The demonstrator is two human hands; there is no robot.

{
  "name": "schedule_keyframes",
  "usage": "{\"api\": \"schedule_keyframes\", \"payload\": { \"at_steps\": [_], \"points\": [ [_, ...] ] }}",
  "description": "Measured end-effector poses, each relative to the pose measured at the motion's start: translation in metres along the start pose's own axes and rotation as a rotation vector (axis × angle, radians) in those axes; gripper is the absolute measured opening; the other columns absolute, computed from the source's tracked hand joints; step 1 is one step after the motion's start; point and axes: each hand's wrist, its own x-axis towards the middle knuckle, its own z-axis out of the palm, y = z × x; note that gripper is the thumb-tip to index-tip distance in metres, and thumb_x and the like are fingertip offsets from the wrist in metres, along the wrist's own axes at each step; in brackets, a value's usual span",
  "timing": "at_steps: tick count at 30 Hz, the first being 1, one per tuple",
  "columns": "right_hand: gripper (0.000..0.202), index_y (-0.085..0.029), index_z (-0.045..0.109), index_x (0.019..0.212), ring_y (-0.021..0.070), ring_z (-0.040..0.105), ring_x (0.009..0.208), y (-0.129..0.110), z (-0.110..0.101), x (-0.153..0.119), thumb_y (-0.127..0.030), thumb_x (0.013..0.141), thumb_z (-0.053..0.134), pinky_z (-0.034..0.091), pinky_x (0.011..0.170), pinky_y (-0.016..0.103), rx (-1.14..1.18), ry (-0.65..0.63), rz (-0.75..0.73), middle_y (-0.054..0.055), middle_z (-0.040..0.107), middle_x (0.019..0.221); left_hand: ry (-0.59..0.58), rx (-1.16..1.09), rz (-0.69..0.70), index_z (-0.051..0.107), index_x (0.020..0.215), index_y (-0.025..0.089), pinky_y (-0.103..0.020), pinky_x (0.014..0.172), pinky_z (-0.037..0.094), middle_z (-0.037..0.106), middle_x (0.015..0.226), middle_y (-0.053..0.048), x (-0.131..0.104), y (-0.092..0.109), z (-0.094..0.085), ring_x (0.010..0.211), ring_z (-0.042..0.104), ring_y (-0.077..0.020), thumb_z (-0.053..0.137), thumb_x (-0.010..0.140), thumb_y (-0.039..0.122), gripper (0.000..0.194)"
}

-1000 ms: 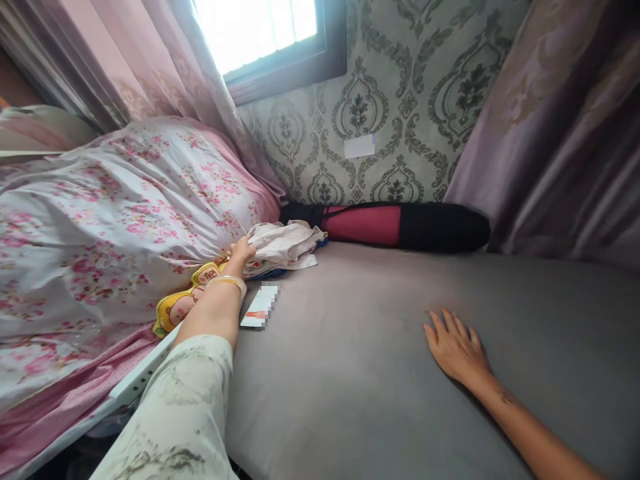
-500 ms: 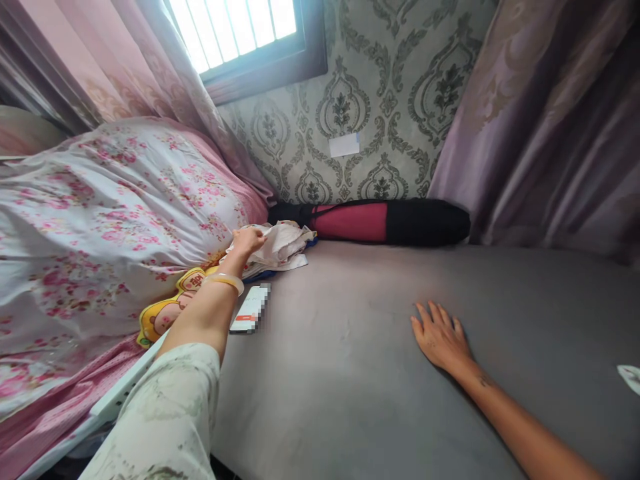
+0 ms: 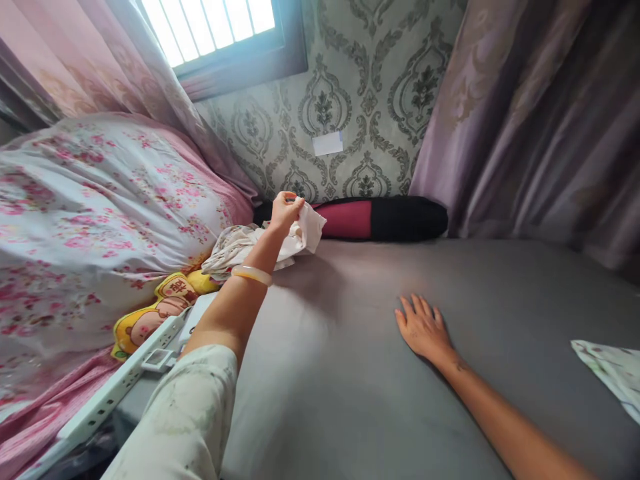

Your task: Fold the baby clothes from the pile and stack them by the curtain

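- Left hand (image 3: 286, 210): grip pinching a pale cloth (image 3: 313, 228) at its upper edge between thumb and fingers, so that the free part hangs below the fingertips; an edge hold probably suits thin, limp fabric, which would bunch in a full fist
- Pale cloth: raised at the far side of the grey bed (image 3: 350, 380), in front of the black-and-red roll (image 3: 346, 221); its lower part overlaps the heap of fabric (image 3: 230, 248), and where one ends and the other begins cannot be told
- Right hand (image 3: 423, 328): grip spread, palm down on the bed, holding nothing; presumably a prop, steadying the body while the other arm extends
- Heap of fabric: lies against the floral quilt (image 3: 125, 183), whose bulk seems to back it on that side
- Yellow cushion (image 3: 145, 323): wedged between the quilt and the white power strip (image 3: 120, 390), apparently kept upright by both
- Patterned cloth (image 3: 607, 373): lies at the right edge, well apart from the heap, cut off by the frame
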Motion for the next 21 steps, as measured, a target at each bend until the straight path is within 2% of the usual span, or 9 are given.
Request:
{"api": "schedule_keyframes", "payload": {
  "at_steps": [2,6,9,11,13,15,18,21],
  "points": [
    [0.053,-0.013,0.048,0.142,0.0322,0.035,0.138,0.0,0.0,-0.001,-0.037,0.098,0.028,0.026,0.11,0.05,-0.003,0.005,-0.003,0.019,0.041,0.149,-0.032,-0.166,-0.043,0.059,0.108,0.016,-0.018,0.05,0.044,0.052,0.054,0.008,-0.011,0.006,0.019,0.046,0.049,-0.0072,0.068,0.075,0.02,0.034],
    [0.052,-0.012,0.049,0.141,0.033,0.033,0.139,0.002,0.002,0.0,-0.036,0.098,0.031,0.025,0.112,0.052,0.038,0.007,-0.001,0.019,0.041,0.149,-0.122,-0.385,-0.117,0.064,0.087,0.013,-0.022,0.058,0.052,0.053,0.058,0.005,-0.037,0.013,0.051,0.049,0.051,-0.0056,0.069,0.076,0.018,0.013],
    [0.047,-0.013,0.053,0.136,0.0323,0.04,0.136,0.003,-0.004,0.006,-0.032,0.095,0.039,0.03,0.109,0.052,0.196,-0.03,0.033,0.018,0.046,0.145,-0.179,-0.493,-0.164,0.066,0.083,0.013,-0.025,0.067,0.056,0.058,0.063,0.003,-0.056,0.015,0.071,0.054,0.056,-0.0061,0.071,0.076,0.019,0.011],
    [0.042,-0.016,0.058,0.128,0.0281,0.054,0.123,-0.001,-0.019,0.012,-0.028,0.092,0.041,0.041,0.102,0.044,0.392,-0.002,0.063,0.016,0.059,0.132,-0.222,-0.569,-0.165,0.066,0.084,0.013,-0.026,0.073,0.057,0.061,0.068,0.002,-0.067,0.018,0.083,0.06,0.06,-0.0071,0.073,0.076,0.019,0.012],
    [0.036,-0.017,0.064,0.115,0.0237,0.064,0.105,-0.011,-0.04,0.017,-0.027,0.091,0.04,0.047,0.093,0.036,0.609,0.147,0.086,0.014,0.068,0.113,-0.264,-0.637,-0.146,0.066,0.085,0.013,-0.028,0.078,0.057,0.064,0.073,0.001,-0.078,0.021,0.094,0.066,0.063,-0.0084,0.074,0.076,0.019,0.013],
    [0.028,-0.019,0.067,0.099,0.0221,0.068,0.089,-0.026,-0.062,0.021,-0.033,0.09,0.043,0.05,0.084,0.035,0.788,0.24,0.081,0.011,0.071,0.098,-0.302,-0.674,-0.114,0.067,0.087,0.014,-0.03,0.082,0.056,0.065,0.077,0.0,-0.087,0.027,0.103,0.07,0.064,-0.0094,0.074,0.075,0.02,0.015],
    [0.025,-0.021,0.065,0.091,0.0193,0.068,0.078,-0.048,-0.085,0.029,-0.038,0.089,0.047,0.053,0.074,0.032,1.069,0.164,0.092,0.006,0.072,0.086,-0.345,-0.669,-0.065,0.067,0.09,0.014,-0.031,0.084,0.056,0.065,0.08,0.0,-0.1,0.037,0.113,0.074,0.066,-0.0107,0.074,0.077,0.023,0.017],
    [0.028,-0.022,0.063,0.091,0.0212,0.068,0.08,-0.062,-0.091,0.04,-0.047,0.084,0.055,0.054,0.069,0.033,1.146,0.162,0.237,0.006,0.07,0.087,-0.389,-0.644,-0.013,0.067,0.094,0.015,-0.032,0.085,0.055,0.066,0.082,-0.001,-0.113,0.048,0.119,0.08,0.067,-0.0131,0.072,0.078,0.026,0.02]
  ]
}}
